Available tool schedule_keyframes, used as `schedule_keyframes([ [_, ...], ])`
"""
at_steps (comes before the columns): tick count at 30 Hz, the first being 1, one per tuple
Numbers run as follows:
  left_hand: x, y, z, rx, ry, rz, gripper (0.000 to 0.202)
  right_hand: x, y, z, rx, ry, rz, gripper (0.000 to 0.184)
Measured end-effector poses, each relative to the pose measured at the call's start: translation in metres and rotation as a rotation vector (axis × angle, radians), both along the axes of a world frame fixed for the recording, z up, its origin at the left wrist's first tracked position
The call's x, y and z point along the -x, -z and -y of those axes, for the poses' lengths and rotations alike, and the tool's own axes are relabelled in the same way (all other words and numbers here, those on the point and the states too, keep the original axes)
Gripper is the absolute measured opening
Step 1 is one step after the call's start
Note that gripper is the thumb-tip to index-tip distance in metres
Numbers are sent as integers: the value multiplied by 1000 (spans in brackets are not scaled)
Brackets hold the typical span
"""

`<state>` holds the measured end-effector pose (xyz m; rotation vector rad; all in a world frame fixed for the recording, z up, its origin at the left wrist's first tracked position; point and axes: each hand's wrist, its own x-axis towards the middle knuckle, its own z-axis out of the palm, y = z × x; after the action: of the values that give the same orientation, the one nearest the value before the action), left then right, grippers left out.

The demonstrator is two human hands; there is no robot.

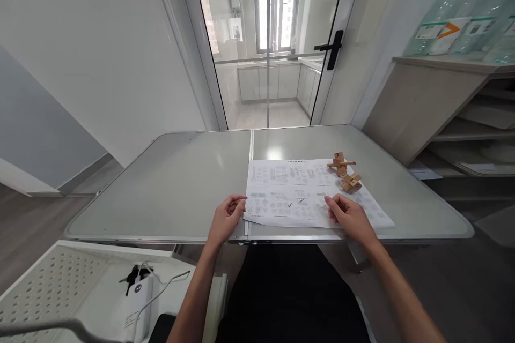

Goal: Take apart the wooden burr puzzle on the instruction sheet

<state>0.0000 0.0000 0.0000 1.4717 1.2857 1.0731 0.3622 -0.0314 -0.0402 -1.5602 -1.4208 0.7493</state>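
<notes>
A printed instruction sheet (298, 193) lies flat on the grey table (173, 182), near its front edge. My left hand (226, 218) rests at the sheet's left edge with its fingers curled, touching the paper's border. My right hand (349, 214) lies on the lower right part of the sheet, fingers loosely bent, holding nothing that I can see. Two small wooden puzzle pieces sit on the sheet's far right corner: a cross-shaped one (340, 163) and a blocky one (351, 182) just in front of it, both beyond my right hand.
A glass door with a black handle (333, 48) stands behind the table. A wooden shelf unit (450, 112) with water bottles on top is at the right. At lower left, a white perforated tray (60, 284) holds a white power bank (139, 300) with cable.
</notes>
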Motion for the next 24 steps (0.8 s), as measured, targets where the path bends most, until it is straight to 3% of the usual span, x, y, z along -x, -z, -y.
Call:
schedule_keyframes([
  [6,0,1,0,-1,-7,10,40,-1,-4,-14,-1,-7,-151,45],
  [11,0,1,0,-5,-9,7,41,2,-12,-47,-107,65,-354,73],
  [16,1,2,-1,-10,-8,8,42,7,-18,-81,-53,117,-523,97],
  [24,0,0,1,3,-7,10,41,6,5,-122,-7,262,-595,95],
])
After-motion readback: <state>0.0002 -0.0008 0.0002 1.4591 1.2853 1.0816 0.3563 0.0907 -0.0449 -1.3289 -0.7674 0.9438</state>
